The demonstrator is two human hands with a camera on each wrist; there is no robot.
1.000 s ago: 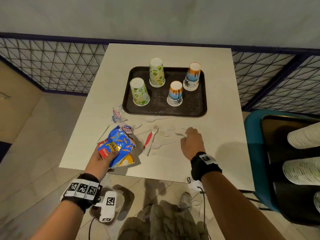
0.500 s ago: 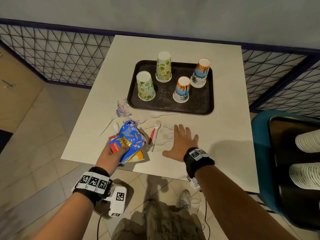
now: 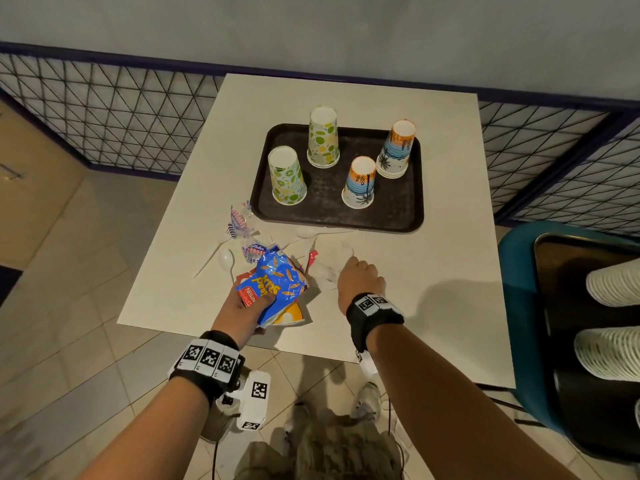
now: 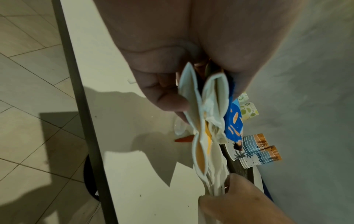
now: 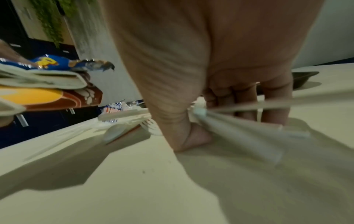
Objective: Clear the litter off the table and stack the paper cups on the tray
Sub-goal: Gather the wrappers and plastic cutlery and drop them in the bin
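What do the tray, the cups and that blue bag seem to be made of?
Tray: likely hard plastic, dark brown, with a matte, pebbled floor and a raised moulded rim.
Cups: paper by the look, printed patterns, dull finish, thin rolled rims.
Blue bag, held in the left hand: probably plastic film, glossy and crumpled, with a crimped edge.

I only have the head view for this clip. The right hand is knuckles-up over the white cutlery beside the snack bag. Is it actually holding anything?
Observer: Yes. In the right wrist view, the fingers of the right hand curl round several white cutlery handles, though they are blurred.
Operator: And the left hand, just the blue bag?
Observer: No. The left wrist view shows the left hand also pinching folded white wrappers layered against the blue bag.
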